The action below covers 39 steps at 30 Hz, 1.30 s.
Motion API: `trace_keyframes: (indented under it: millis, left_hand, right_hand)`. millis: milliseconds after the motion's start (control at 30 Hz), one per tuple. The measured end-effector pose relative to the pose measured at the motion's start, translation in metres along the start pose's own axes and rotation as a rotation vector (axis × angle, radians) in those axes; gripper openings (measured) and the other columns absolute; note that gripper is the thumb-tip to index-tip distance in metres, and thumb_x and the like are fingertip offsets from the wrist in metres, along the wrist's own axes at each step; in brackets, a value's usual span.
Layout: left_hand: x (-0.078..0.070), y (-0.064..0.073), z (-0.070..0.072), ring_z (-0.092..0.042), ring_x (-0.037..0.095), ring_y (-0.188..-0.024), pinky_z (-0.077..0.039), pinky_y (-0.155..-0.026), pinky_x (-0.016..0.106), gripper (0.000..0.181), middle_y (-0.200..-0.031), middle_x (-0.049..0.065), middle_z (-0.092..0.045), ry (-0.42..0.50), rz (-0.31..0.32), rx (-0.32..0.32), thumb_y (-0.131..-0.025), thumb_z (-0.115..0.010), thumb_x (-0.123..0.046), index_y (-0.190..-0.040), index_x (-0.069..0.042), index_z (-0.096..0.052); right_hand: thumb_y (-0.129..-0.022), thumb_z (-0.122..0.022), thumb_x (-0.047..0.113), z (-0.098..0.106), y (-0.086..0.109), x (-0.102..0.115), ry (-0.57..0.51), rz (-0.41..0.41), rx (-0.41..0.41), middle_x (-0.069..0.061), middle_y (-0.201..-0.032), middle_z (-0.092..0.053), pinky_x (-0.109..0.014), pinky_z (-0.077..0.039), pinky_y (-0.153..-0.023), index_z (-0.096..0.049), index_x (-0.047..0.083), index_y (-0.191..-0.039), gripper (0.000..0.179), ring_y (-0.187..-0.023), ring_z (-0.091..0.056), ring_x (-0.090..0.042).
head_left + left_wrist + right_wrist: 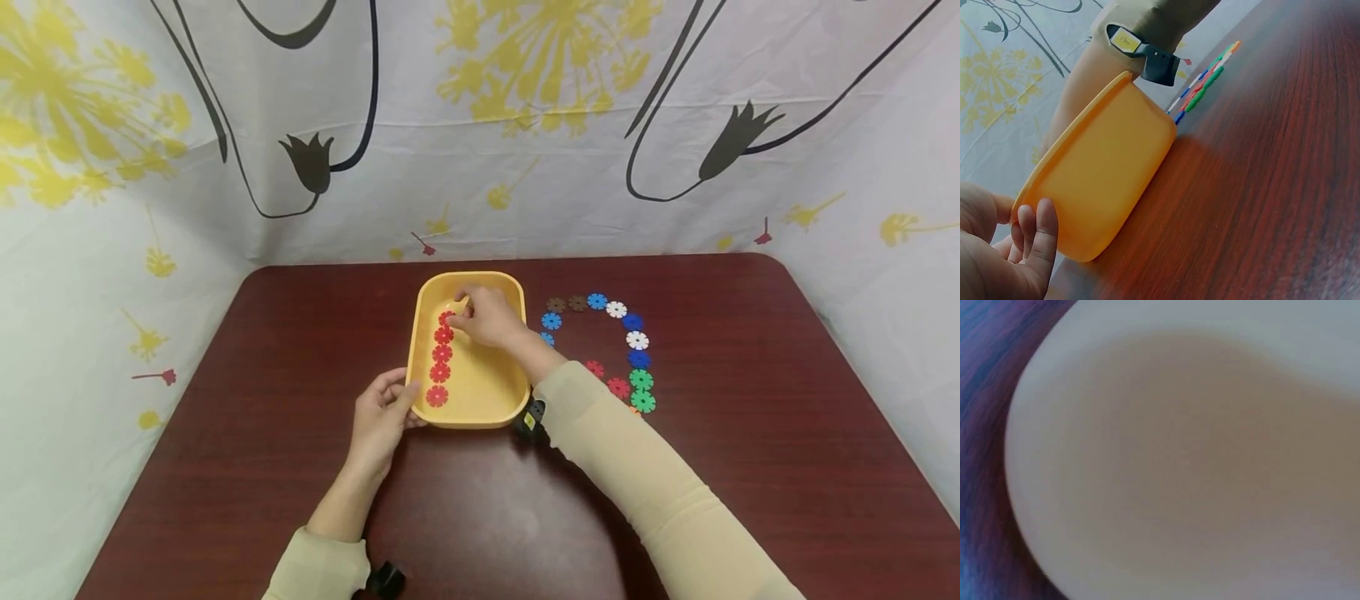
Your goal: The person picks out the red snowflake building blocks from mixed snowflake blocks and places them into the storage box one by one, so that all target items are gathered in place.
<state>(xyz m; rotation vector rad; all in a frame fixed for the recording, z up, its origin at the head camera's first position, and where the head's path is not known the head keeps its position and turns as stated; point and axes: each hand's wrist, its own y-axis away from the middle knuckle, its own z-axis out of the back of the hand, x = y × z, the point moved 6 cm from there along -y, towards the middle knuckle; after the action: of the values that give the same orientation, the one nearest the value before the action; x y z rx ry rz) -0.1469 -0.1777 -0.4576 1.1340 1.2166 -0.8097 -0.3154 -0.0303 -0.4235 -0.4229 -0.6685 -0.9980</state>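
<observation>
Left hand (pixel 381 414) grips yellow tray (pixel 480 387) rim to steady it, right hand (pixel 487 317) pinches the top red disc (pixel 447 317) into the row just below it.

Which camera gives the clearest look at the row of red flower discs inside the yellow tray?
The head view: the red discs lie in a line along the yellow tray's left side, the right hand at the far end. The left wrist view shows only the tray's outer wall; the right wrist view is a blur.
</observation>
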Motion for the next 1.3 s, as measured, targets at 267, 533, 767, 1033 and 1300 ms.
trace_keyframes:
  millis: [267,533,767,1033,1300]
  left_hand:
    - [0.0,0.0,0.0,-0.06,0.012,-0.06,-0.058,-0.057,0.025,0.035,-0.087,0.016,-0.06,0.005,0.001,0.001,-0.1,-0.063,-0.007,-0.133,0.003,-0.055]
    - [0.001,0.001,0.0,-0.06,0.013,-0.061,-0.059,-0.059,0.026,0.038,-0.089,0.016,-0.059,0.001,0.0,0.006,-0.1,-0.064,-0.008,-0.137,-0.003,-0.058]
    - [0.001,0.003,0.0,-0.06,0.013,-0.062,-0.06,-0.059,0.026,0.037,-0.09,0.017,-0.059,0.002,0.006,0.003,-0.1,-0.063,-0.008,-0.137,-0.004,-0.057]
    - [0.0,0.006,-0.001,-0.06,0.013,-0.061,-0.059,-0.059,0.026,0.039,-0.09,0.018,-0.058,0.0,0.016,0.002,-0.101,-0.063,-0.008,-0.138,-0.003,-0.056]
    - [0.001,0.009,0.002,-0.06,0.012,-0.061,-0.06,-0.059,0.026,0.038,-0.088,0.014,-0.059,0.003,0.022,0.0,-0.1,-0.063,-0.008,-0.137,-0.003,-0.056]
  right_hand:
    - [-0.095,-0.073,0.023,0.023,0.013,0.01,-0.15,0.153,-0.02,-0.005,-0.083,-0.064,-0.029,-0.051,-0.063,-0.062,-0.001,-0.126,0.041,-0.069,-0.06,-0.017]
    - [-0.096,-0.073,0.024,0.052,0.034,-0.006,-0.231,0.168,-0.132,-0.003,-0.086,-0.066,-0.03,-0.053,-0.066,-0.066,0.006,-0.119,0.03,-0.075,-0.061,-0.017]
    - [-0.097,-0.071,0.022,0.074,0.053,-0.025,-0.326,0.134,-0.163,-0.007,-0.085,-0.065,-0.027,-0.051,-0.056,-0.065,0.005,-0.119,0.029,-0.069,-0.059,-0.023]
    - [-0.097,-0.071,0.028,0.09,0.072,-0.053,-0.306,0.065,-0.166,-0.009,-0.088,-0.063,-0.027,-0.05,-0.06,-0.064,0.0,-0.119,0.036,-0.074,-0.059,-0.024]
    - [-0.097,-0.071,0.028,0.092,0.093,-0.079,-0.186,0.005,-0.074,-0.007,-0.095,-0.065,-0.036,-0.052,-0.071,-0.065,0.003,-0.119,0.034,-0.083,-0.06,-0.022]
